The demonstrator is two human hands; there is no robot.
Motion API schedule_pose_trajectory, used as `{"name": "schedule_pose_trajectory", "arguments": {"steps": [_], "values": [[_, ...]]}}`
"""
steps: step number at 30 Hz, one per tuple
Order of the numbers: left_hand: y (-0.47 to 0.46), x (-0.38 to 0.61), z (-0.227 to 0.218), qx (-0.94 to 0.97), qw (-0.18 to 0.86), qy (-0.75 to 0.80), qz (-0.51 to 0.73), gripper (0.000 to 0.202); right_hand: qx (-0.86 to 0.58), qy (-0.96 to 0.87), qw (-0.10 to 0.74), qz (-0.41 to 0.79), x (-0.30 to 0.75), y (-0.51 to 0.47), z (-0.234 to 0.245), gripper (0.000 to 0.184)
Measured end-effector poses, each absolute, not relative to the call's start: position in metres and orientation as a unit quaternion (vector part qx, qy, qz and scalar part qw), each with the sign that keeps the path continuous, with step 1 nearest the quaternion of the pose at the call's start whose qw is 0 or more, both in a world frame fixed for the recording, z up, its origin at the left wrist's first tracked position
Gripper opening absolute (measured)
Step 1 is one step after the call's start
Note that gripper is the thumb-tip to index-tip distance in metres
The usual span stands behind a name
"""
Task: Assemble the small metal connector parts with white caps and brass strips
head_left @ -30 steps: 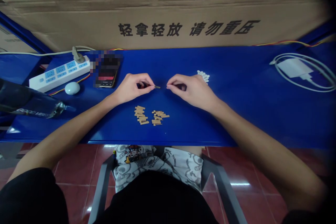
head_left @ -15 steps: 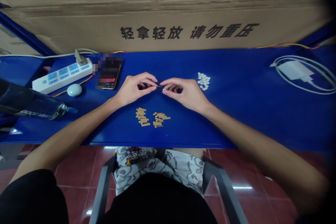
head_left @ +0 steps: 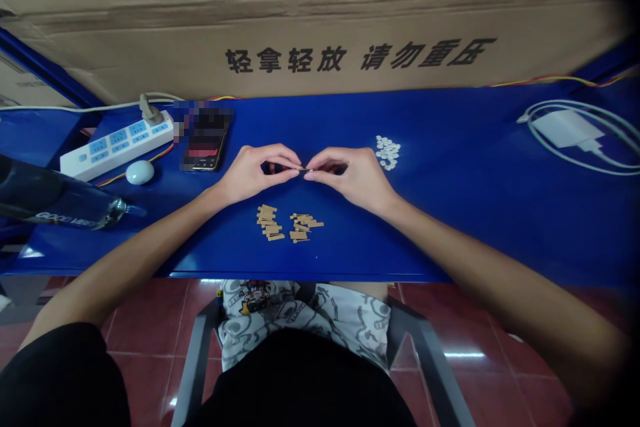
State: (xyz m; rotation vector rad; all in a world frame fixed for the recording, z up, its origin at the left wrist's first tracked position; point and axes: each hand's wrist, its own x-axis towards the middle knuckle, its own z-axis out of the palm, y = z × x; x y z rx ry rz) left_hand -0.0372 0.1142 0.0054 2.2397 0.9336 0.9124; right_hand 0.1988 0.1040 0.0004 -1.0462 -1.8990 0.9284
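Note:
My left hand [head_left: 255, 172] and my right hand [head_left: 350, 175] meet fingertip to fingertip over the blue table [head_left: 450, 213]. Both are closed in a pinch. Between them sits a tiny tan metal piece [head_left: 301, 169], held by the left thumb and forefinger. The right fingers press against its tip with something small that I cannot make out. Several similar tan pieces [head_left: 289, 223] lie in a loose pile just in front of my hands. A cluster of small white caps [head_left: 387, 151] lies right of my right hand.
A phone [head_left: 203, 141], a white power strip [head_left: 116, 145], a small white oval case [head_left: 139, 172] and a dark bottle [head_left: 55, 200] lie at the left. A white charger with coiled cable [head_left: 575, 130] is at the right. A big cardboard box [head_left: 320, 20] walls the back.
My hands were apart a second ago. The right hand moved left until its fingertips met the left hand's piece.

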Motion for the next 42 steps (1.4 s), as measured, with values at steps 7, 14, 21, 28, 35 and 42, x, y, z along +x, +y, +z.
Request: {"name": "schedule_pose_trajectory", "arguments": {"steps": [7,14,21,28,35,42], "values": [[0.1155,-0.0380,0.0037,0.834,0.268,0.346,0.336,0.020,-0.397,-0.758,0.367,0.364,0.2005,0.1069,-0.0013,0.022],[0.1150,-0.0375,0.0036,0.846,0.258,0.341,0.318,0.017,-0.390,-0.796,0.338,0.316,0.2016,0.1079,-0.0001,0.027],[0.1154,-0.0380,0.0007,0.873,0.231,0.298,0.310,0.015,-0.333,-0.884,0.274,0.181,0.2044,0.1086,-0.0061,0.022],[0.1151,-0.0381,0.0019,0.869,0.234,0.318,0.297,0.018,-0.385,-0.838,0.304,0.237,0.2021,0.1090,-0.0009,0.023],[0.1152,-0.0397,-0.0019,0.881,0.197,0.323,0.284,0.022,-0.379,-0.843,0.289,0.249,0.2021,0.1088,0.0023,0.018],[0.1177,-0.0410,-0.0040,0.903,0.143,0.313,0.259,0.023,-0.344,-0.866,0.278,0.231,0.2029,0.1106,0.0011,0.017]]}}
